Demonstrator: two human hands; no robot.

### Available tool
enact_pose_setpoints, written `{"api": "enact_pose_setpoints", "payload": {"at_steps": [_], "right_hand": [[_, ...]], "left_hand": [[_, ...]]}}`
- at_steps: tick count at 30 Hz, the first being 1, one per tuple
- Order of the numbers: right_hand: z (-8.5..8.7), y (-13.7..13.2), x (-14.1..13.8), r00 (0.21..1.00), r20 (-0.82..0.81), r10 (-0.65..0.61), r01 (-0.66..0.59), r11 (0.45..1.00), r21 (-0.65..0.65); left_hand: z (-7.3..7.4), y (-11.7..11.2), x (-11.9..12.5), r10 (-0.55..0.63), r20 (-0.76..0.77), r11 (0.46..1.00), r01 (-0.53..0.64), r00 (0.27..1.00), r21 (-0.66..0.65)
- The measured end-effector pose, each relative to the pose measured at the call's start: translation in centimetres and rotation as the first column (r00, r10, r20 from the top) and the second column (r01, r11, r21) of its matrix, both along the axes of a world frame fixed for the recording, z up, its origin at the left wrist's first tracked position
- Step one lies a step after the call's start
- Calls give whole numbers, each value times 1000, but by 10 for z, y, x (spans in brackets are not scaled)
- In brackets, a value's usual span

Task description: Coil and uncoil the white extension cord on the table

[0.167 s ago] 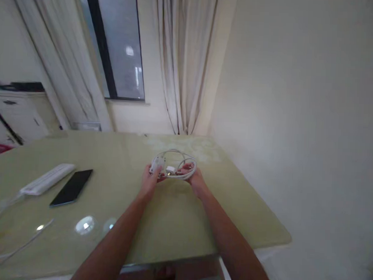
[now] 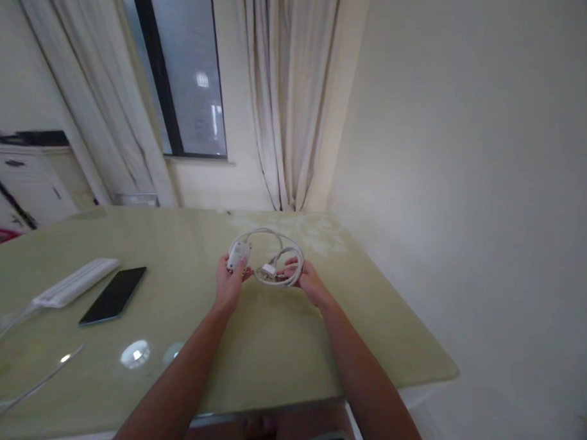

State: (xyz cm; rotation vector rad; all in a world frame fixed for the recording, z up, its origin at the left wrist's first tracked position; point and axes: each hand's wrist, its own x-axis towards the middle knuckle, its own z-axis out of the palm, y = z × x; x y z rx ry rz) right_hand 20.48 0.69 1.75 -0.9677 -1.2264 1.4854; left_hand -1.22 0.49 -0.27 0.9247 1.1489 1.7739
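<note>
My left hand [image 2: 229, 280] is closed on a small white charger plug [image 2: 238, 254], held a little above the green table [image 2: 279, 348]. A coiled white cable [image 2: 282, 258] runs from the plug to my right hand [image 2: 307, 279], whose fingers pinch the loops near a white connector [image 2: 268, 269]. Both hands are raised over the far middle of the table, close together, with the coil between them.
A white power strip [image 2: 74, 281] and a black phone [image 2: 112, 295] lie on the table's left side, with white cords [image 2: 22, 390] trailing to the near left corner. Curtains [image 2: 288, 98] and a window [image 2: 183, 68] stand behind; a bare wall is at right.
My left hand has lifted the plug slightly up and left, away from the coil. The right hand has shifted a little left with the cable loops.
</note>
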Motion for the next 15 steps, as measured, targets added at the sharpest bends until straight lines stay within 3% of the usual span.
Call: {"api": "enact_pose_setpoints", "payload": {"at_steps": [4, 7, 11, 13, 15], "right_hand": [[-13, 8, 4, 992, 96, -82, 77, 995, 57], [-16, 12, 7, 973, 140, -184, 159, 972, 172], [-10, 15, 21, 880, 71, -469, 421, 841, 340], [-9, 17, 31, 837, -9, -548, 519, 788, 331], [-11, 20, 37, 849, -33, -527, 516, 816, 259]], "left_hand": [[-3, 6, -7, 80, 11, 995, -80, 997, 58], [-3, 9, -11, 118, -46, 990, -114, 992, 81], [5, 6, -17, 291, -206, 948, -252, 934, 194], [9, 4, -23, 406, -263, 905, -344, 875, 250], [11, 2, -29, 457, -281, 881, -389, 844, 268]]}}
